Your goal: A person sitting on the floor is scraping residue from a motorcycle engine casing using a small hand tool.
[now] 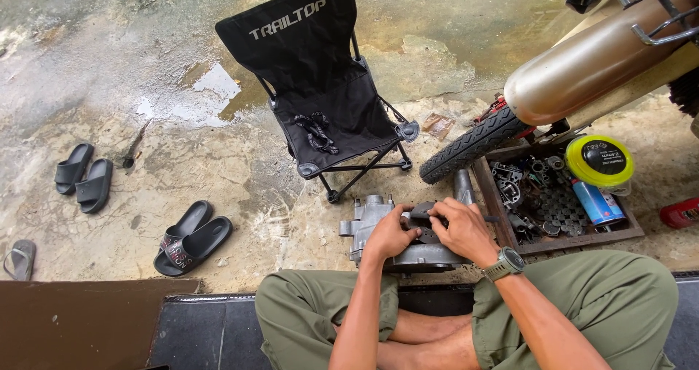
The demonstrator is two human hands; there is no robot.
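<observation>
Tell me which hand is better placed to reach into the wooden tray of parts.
The right hand, probably. The wooden tray lies directly beside it on that side, while the left hand rests on the grey engine casing, farther away.

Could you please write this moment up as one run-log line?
left hand: on grey metal engine casing | right hand: pressing dark flat part onto casing | wooden parts tray: beside right
</observation>
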